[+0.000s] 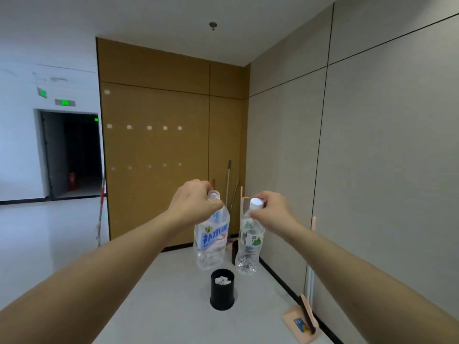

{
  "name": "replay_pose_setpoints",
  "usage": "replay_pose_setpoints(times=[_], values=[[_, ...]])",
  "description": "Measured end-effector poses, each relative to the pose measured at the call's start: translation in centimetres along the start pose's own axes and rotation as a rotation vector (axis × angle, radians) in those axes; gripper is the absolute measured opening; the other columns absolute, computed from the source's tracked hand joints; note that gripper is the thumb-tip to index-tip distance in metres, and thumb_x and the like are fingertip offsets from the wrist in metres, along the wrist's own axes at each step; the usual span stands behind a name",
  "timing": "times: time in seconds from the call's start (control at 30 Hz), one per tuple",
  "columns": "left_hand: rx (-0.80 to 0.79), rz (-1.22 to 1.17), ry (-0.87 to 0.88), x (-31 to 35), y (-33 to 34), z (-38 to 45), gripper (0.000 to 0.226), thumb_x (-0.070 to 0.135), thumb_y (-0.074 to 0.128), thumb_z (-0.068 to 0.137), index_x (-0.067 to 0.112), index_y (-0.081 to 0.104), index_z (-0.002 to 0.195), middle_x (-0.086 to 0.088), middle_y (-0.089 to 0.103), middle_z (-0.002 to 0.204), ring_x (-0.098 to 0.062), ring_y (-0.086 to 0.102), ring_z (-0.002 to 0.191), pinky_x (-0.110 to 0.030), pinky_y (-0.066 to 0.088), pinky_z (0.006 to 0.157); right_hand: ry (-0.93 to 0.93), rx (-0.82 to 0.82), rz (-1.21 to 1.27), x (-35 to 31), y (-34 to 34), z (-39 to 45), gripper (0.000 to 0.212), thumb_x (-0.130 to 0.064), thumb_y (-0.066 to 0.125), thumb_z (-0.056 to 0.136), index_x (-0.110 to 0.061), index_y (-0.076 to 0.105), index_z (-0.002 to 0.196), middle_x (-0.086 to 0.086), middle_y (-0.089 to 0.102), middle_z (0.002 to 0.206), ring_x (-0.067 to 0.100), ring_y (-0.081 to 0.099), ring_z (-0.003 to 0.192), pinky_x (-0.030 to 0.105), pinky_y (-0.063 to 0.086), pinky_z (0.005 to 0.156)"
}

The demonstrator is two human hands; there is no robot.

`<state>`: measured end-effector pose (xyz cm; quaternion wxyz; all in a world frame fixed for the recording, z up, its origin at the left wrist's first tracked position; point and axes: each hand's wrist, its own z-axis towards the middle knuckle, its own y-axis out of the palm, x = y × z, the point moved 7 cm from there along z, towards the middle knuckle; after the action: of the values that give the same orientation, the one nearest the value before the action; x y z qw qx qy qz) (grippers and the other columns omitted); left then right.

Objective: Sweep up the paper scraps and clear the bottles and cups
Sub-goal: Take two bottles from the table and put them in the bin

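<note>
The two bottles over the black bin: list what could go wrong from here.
1. The black bin has a narrow mouth and already holds paper scraps; both bottles dropped together may jam or bounce out.
2. The left hand pinches the uncapped bottle by its neck; any leftover liquid could spill.
3. The right hand holds the capped bottle only near its cap, so it may swing or slip.

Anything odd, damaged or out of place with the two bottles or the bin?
One thing: the left hand's bottle has no cap, while the right hand's bottle is capped. Both look empty. The black bin stands upright below them with paper scraps inside. Nothing spilled.
</note>
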<state>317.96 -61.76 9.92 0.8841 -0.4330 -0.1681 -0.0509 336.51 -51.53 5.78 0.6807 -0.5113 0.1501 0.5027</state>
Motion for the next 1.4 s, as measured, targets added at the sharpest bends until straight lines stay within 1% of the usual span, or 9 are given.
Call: replay_pose_setpoints(times=[0.07, 0.23, 0.37, 0.53, 0.7, 0.87, 1.0, 1.23, 1.4], values=[[-0.004, -0.027, 0.008, -0.7, 1.2, 3.0, 0.019, 0.046, 0.063, 0.073, 0.028, 0.058, 0.076, 0.006, 0.059, 0.077, -0.01, 0.059, 0.07, -0.03, 0.051, 0.056, 0.003, 0.017, -0.027, 0.6, 0.4, 3.0, 0.027, -0.017, 0.071, 0.069, -0.023, 0.068, 0.094, -0.003, 0.067, 0.087, 0.019, 0.066, 0.085, 0.04, 0.059, 0.075], [0.033, -0.097, -0.01, -3.3, 6.1, 10.1, 0.016, 0.045, 0.065, 0.071, 0.03, 0.061, 0.075, 0.011, 0.063, 0.073, -0.006, 0.06, 0.066, -0.026, 0.05, 0.05, 0.027, 0.023, 0.012, 4.0, 3.0, 11.2, 0.026, -0.014, 0.07, 0.07, -0.023, 0.068, 0.095, 0.0, 0.068, 0.09, 0.021, 0.066, 0.086, 0.045, 0.06, 0.078], [0.014, -0.037, 0.012, -6.4, 12.2, 16.0, 0.017, 0.046, 0.065, 0.071, 0.031, 0.059, 0.075, 0.01, 0.059, 0.079, -0.007, 0.057, 0.07, -0.025, 0.047, 0.054, 0.0, 0.024, 0.051, 8.3, 6.0, 18.1, 0.024, -0.014, 0.071, 0.072, -0.027, 0.068, 0.092, -0.003, 0.068, 0.087, 0.017, 0.067, 0.083, 0.037, 0.06, 0.072], [-0.037, -0.005, -0.007, -10.0, 18.9, 24.7, 0.019, 0.046, 0.069, 0.075, 0.031, 0.057, 0.079, 0.009, 0.057, 0.082, -0.007, 0.055, 0.073, -0.023, 0.046, 0.058, 0.054, -0.058, 0.054, 14.2, 10.1, 28.1, 0.03, -0.011, 0.074, 0.074, -0.021, 0.069, 0.102, 0.0, 0.067, 0.096, 0.019, 0.065, 0.09, 0.035, 0.059, 0.073], [-0.037, 0.016, -0.025, -13.2, 24.4, 33.1, 0.02, 0.049, 0.067, 0.075, 0.031, 0.058, 0.08, 0.009, 0.057, 0.082, -0.007, 0.056, 0.074, -0.03, 0.055, 0.065, 0.069, -0.091, 0.062, 19.1, 13.8, 37.5, 0.034, -0.016, 0.074, 0.074, -0.026, 0.067, 0.106, -0.003, 0.066, 0.098, 0.016, 0.063, 0.09, 0.031, 0.056, 0.07], [-0.075, 0.016, -0.062, -17.1, 31.1, 39.5, 0.02, 0.047, 0.067, 0.075, 0.03, 0.059, 0.082, 0.008, 0.058, 0.083, -0.009, 0.057, 0.076, -0.034, 0.055, 0.067, 0.119, -0.129, 0.025, 25.2, 18.3, 44.1, 0.025, -0.019, 0.074, 0.074, -0.027, 0.066, 0.096, -0.004, 0.066, 0.093, 0.015, 0.063, 0.087, 0.031, 0.055, 0.071], [-0.132, 0.003, -0.055, -20.6, 38.3, 43.9, 0.02, 0.045, 0.069, 0.077, 0.033, 0.054, 0.074, 0.01, 0.056, 0.08, -0.006, 0.054, 0.072, -0.022, 0.042, 0.053, 0.149, -0.176, -0.021, 30.9, 23.1, 49.0, 0.027, -0.021, 0.076, 0.072, -0.029, 0.067, 0.095, -0.006, 0.066, 0.092, 0.014, 0.062, 0.087, 0.024, 0.044, 0.061], [-0.276, -0.086, -0.091, -29.8, 55.2, 50.3, 0.022, 0.044, 0.072, 0.076, 0.033, 0.053, 0.071, 0.012, 0.055, 0.076, -0.004, 0.051, 0.068, -0.02, 0.032, 0.05, 0.312, -0.255, -0.094, 44.3, 34.1, 56.2, 0.021, -0.015, 0.075, 0.074, -0.026, 0.067, 0.09, -0.002, 0.066, 0.089, 0.021, 0.063, 0.089, 0.027, 0.046, 0.067], [-0.491, -0.061, -0.2, -36.6, 67.4, 52.5, 0.022, 0.036, 0.073, 0.076, 0.023, 0.064, 0.091, 0.003, 0.061, 0.086, -0.011, 0.057, 0.076, -0.028, 0.047, 0.059, 0.482, -0.346, -0.185, 53.6, 40.1, 58.2, 0.028, -0.014, 0.077, 0.075, -0.015, 0.067, 0.101, 0.004, 0.065, 0.093, 0.023, 0.062, 0.087, 0.03, 0.05, 0.072]])
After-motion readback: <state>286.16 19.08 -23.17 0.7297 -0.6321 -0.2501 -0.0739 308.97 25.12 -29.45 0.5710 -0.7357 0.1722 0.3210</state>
